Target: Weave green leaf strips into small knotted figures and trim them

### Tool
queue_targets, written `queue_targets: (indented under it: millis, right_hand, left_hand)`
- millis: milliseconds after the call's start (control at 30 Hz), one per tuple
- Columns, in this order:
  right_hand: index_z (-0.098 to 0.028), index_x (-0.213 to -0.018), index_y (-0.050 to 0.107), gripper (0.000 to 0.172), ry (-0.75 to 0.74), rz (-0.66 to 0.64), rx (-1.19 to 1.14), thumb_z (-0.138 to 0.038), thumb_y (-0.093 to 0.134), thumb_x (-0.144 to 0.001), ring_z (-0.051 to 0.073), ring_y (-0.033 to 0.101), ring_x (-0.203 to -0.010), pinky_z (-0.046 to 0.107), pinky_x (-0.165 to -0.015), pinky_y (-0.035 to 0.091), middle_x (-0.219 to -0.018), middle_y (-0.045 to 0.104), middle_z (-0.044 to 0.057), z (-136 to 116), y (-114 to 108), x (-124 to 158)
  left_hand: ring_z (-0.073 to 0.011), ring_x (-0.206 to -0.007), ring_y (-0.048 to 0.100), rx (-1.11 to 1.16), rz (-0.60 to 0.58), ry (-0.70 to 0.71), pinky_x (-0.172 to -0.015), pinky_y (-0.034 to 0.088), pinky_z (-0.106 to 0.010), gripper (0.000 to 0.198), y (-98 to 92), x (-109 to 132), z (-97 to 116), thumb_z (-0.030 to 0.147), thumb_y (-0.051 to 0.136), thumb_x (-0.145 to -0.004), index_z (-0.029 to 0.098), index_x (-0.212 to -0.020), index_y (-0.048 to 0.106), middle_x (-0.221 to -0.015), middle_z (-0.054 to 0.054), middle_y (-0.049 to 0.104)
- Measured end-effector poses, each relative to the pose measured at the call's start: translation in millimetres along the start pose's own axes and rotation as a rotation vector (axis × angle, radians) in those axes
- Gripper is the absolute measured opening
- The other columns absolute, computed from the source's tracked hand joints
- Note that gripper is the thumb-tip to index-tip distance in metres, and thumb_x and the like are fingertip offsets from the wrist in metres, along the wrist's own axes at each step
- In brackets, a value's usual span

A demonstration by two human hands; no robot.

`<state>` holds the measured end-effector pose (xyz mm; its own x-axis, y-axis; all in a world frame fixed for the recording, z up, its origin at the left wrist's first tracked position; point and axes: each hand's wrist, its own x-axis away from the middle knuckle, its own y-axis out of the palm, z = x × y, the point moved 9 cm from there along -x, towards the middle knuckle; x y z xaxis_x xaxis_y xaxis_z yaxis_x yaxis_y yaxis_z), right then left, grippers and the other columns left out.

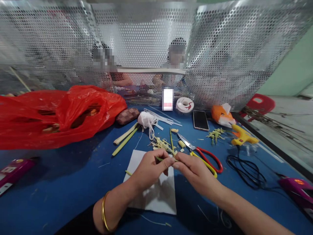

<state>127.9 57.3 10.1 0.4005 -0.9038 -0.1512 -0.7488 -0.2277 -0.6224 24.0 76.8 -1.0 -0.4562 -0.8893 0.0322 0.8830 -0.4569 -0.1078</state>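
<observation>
My left hand [155,164] and my right hand [192,168] meet above a sheet of white paper [156,199]. Between their pinched fingertips is a thin green stem [159,159], mostly hidden by the fingers. Another thin green stem [128,173] lies on the paper beside my left wrist. Just beyond my fingers is a small heap of pale green plant scraps [162,143]. Red-handled scissors [207,159] rest next to my right hand, with a second, yellow handle [207,166] partly under them.
A red plastic bag [97,98] fills the left. Thick stalks [126,140], white yarn [146,119], a white ribbon roll [185,105] and a phone [201,120] lie beyond my hands. Right stands a yellow glue gun [242,135] with a black cord. A perforated metal screen [146,36] closes the back; people sit behind.
</observation>
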Motion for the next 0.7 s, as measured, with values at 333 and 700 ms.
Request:
queue_targets:
  millis: [333,700]
  right_hand:
    - [-0.021,-0.069,0.044,0.034,-0.128,0.042,-0.161,-0.033,0.041,-0.1,0.012,0.042,-0.059,0.024,-0.056,0.033,-0.065,0.047,-0.003,-16.3,-2.0,3.0]
    - [-0.02,-0.065,0.043,0.037,-0.083,0.099,-0.169,-0.037,0.046,-0.098,0.012,0.038,-0.059,0.025,-0.055,0.029,-0.063,0.044,-0.003,-9.3,-4.3,3.4]
  left_hand:
    - [-0.0098,-0.049,0.044,0.306,-0.103,-0.041,-0.053,0.036,-0.024,0.043,21.3,3.5,-12.8,0.056,0.058,-0.086,0.019,-0.064,0.05,-0.052,0.005,0.045]
    - [-0.0111,-0.05,0.042,0.116,0.0,-0.057,-0.053,0.033,-0.025,0.045,8.4,2.9,-11.1,0.056,0.061,-0.082,0.019,-0.06,0.049,-0.05,0.006,0.042]
